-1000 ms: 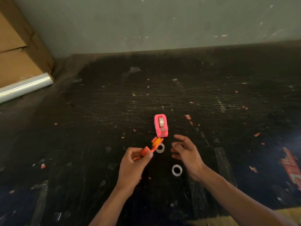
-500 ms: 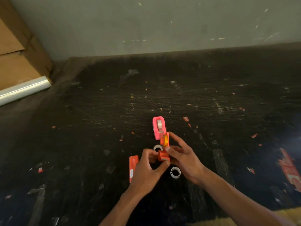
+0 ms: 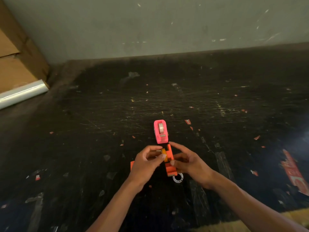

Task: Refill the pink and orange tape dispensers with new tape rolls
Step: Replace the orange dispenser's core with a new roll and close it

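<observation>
While pinching the yellow tape roll [image 3: 163, 154] in the left hand [image 3: 145, 164], steady the orange dispenser [image 3: 169, 162], gripped in the right hand [image 3: 189, 162] above the counter [image 3: 100, 114]; seat squarely; leave the loaded pink dispenser [image 3: 160, 131] just beyond.

Two dispensers [image 3: 160, 131] [image 3: 169, 162]; one empty core [image 3: 177, 178]; two hands [image 3: 145, 166] [image 3: 192, 163]

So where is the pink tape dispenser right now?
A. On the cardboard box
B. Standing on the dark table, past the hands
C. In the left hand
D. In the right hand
B: the pink plastic tape dispenser stands alone on the scratched dark table, while both hands hold the orange one.
</observation>
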`<state>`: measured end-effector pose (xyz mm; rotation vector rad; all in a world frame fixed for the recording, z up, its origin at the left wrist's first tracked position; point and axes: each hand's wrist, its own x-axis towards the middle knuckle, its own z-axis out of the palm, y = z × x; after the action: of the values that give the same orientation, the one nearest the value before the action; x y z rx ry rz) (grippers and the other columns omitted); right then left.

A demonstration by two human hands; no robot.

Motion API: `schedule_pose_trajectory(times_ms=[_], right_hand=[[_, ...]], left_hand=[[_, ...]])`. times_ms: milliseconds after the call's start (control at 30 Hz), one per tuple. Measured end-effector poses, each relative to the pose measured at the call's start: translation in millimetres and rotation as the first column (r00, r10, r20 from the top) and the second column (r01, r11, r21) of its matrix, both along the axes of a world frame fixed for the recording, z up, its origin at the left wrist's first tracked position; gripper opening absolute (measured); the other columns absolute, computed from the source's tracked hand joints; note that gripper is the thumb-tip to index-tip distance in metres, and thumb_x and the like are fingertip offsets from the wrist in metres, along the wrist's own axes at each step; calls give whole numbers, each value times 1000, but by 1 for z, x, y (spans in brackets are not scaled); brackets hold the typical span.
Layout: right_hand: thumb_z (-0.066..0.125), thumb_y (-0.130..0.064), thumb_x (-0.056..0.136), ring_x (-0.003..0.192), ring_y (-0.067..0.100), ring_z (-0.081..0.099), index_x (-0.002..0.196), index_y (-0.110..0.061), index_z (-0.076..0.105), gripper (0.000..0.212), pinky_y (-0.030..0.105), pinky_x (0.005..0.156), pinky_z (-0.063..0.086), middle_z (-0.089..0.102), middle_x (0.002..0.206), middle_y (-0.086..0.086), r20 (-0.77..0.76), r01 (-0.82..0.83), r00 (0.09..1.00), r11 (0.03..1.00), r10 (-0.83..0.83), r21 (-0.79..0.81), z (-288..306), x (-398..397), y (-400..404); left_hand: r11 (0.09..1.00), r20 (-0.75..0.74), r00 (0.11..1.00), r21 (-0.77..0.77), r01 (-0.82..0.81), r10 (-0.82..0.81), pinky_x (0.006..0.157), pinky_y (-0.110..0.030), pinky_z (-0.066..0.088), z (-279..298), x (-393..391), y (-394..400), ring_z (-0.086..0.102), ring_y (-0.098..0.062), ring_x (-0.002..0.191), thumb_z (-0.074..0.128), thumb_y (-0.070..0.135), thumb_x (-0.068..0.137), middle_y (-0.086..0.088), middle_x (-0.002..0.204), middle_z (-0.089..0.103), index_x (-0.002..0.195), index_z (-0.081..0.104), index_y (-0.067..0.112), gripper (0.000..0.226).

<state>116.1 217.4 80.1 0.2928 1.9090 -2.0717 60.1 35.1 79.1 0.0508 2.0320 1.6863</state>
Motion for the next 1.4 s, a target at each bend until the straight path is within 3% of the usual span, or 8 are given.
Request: schedule_pose_trajectory(times_ms=[133,267,400,700,1033,1100,1233,1400], right_hand=[[61,-1,93,102,27,71,137,-39,47,60,37,79,62,64,120,19,52,156,987,987,-154,-36,-2,-3,13],[63,-1,92,99,27,72,140,-35,47,61,36,76,61,64,118,20,87,259,964,962,-252,-82,-5,-7,23],[62,-1,92,96,25,72,140,-36,46,62,35,74,61,65,111,17,86,273,960,960,-267,-69,-3,-9,26],[63,-3,92,93,22,73,143,-36,44,64,36,75,61,65,113,16,91,291,954,956,-287,-40,-4,-8,28],[62,-1,92,100,27,71,142,-34,44,62,37,76,61,63,116,19,92,279,957,959,-274,-47,-3,-6,22],[62,-2,93,100,28,71,141,-35,45,62,37,77,62,63,116,19,96,279,957,959,-274,-48,-4,-6,23],[63,-4,92,101,27,71,141,-37,45,61,42,83,61,63,118,17,106,276,957,960,-271,-37,-7,-3,22],[63,-2,93,99,29,72,139,-35,46,60,40,81,62,64,115,21,97,263,962,962,-256,-68,-9,-3,13]], left_hand=[[955,-226,962,-284,88,-156,87,-21,54,-10,0,-8,66,1,102,75,24,87,12,113,67,112,65,36,30],[632,-201,766,-707,318,-611,105,-32,48,-23,6,-13,55,-9,121,70,28,91,8,131,54,127,59,35,39],[456,-126,674,-823,338,-728,111,-34,41,-30,9,-11,46,-18,132,64,28,94,0,143,49,137,54,31,44],[679,-303,794,-712,178,-527,112,-33,41,-25,-18,1,44,-16,136,66,32,93,3,145,42,148,36,34,63],[511,-165,730,-812,282,-664,112,-39,42,-34,-50,28,43,-22,136,67,22,93,-4,144,44,146,44,29,58],[571,-188,767,-777,267,-614,109,-37,45,-35,-52,28,49,-20,130,68,20,91,-3,140,48,140,50,28,52],[891,-163,960,-433,137,-227,88,-31,55,-33,-49,27,63,-11,106,73,19,87,0,121,62,119,55,23,37],[949,360,908,139,-281,216,101,-41,49,-12,-40,36,66,-19,106,70,22,89,-7,110,71,105,61,17,18]])
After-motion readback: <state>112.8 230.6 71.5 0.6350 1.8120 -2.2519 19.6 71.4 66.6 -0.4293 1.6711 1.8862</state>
